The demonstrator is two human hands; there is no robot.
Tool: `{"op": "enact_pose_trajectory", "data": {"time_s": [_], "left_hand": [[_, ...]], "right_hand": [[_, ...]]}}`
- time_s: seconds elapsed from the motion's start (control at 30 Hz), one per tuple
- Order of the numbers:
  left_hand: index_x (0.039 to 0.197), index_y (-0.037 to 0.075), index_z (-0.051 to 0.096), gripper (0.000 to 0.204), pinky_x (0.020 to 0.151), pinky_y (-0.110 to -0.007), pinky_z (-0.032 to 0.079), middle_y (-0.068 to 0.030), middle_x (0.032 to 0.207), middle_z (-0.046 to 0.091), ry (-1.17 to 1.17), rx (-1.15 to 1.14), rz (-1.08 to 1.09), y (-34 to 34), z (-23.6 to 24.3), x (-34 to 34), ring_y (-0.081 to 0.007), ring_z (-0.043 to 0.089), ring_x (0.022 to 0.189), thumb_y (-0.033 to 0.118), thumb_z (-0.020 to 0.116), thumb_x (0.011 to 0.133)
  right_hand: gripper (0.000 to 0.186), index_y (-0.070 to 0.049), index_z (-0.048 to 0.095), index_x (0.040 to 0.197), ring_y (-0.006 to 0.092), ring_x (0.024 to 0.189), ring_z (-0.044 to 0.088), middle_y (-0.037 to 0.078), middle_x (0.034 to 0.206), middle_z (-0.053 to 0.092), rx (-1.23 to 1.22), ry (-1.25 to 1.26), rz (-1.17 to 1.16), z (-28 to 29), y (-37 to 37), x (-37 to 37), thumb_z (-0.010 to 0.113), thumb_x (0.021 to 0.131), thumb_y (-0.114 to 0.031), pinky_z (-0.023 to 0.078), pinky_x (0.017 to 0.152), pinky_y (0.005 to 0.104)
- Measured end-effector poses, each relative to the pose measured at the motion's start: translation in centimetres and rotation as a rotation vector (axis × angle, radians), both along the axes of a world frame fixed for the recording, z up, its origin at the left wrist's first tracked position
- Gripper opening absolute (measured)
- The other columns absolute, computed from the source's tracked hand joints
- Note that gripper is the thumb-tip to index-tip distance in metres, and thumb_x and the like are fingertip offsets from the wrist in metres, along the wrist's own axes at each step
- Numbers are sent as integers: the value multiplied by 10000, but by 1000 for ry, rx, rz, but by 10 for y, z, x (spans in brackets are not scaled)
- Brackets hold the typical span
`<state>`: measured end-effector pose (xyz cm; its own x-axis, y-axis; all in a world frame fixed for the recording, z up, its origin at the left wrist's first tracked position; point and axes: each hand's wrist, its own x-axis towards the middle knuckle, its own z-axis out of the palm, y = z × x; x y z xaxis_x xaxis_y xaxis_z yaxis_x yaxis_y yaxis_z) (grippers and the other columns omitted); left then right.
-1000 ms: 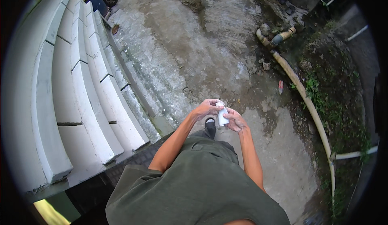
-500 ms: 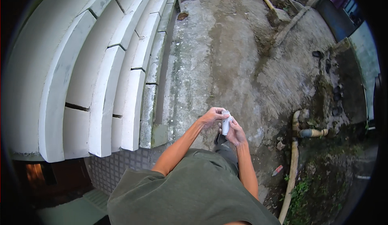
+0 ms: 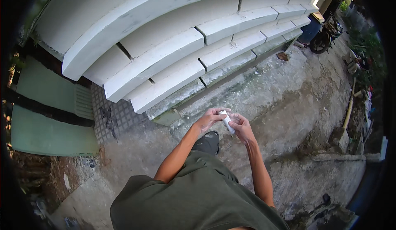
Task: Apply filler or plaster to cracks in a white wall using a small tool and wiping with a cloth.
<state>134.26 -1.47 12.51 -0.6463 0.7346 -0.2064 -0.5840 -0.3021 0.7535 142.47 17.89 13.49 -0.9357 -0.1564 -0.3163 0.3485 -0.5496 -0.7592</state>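
Note:
A small white bottle (image 3: 227, 124) is held tilted in front of my body, its upper end toward my left hand. My left hand (image 3: 209, 119) pinches that upper end between thumb and fingers. Around the lower part, my right hand (image 3: 242, 128) is closed, thumb lying along the side. Whitish smears show on the fingers of both hands. What the left fingertips do at the bottle's top is too small to make out.
White concrete steps (image 3: 165, 67) curve across the left and far side. My shoe (image 3: 211, 141) stands on the stained concrete ground below my hands. A motorcycle (image 3: 324, 38) and a blue barrel (image 3: 310, 29) are at the far right. A green panel (image 3: 51, 131) is at the left.
My body and view have turned left toward the steps, and the motorcycle now shows at the far right. Both hands keep the bottle, which is now tilted more.

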Motion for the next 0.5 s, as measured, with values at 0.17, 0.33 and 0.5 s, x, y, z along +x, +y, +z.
{"op": "enact_pose_trajectory", "data": {"time_s": [0.17,0.33,0.5], "left_hand": [[1252,-16,610,412,765,-259,537,-55,1007,684,205,-418,382,-10,-5,-32,-104,655,852,193,723,917],[1273,-50,573,492,715,-306,532,-109,990,676,283,-492,657,-5,31,-65,-168,657,820,221,744,899],[1412,-48,444,544,1068,-434,402,-277,1432,429,921,-821,1196,16,91,-86,-386,467,1311,229,612,975]], "right_hand": [[341,11,624,1183,144,915,679,97,1045,711,559,186,167,15,-1,-90,719,857,-15,544,775,269],[261,22,708,1031,158,806,711,165,965,735,961,465,237,62,-13,-169,779,790,-48,551,724,297],[237,-3,722,1016,204,761,716,153,889,741,1036,817,186,113,-53,-237,771,801,-90,548,688,313]]}}
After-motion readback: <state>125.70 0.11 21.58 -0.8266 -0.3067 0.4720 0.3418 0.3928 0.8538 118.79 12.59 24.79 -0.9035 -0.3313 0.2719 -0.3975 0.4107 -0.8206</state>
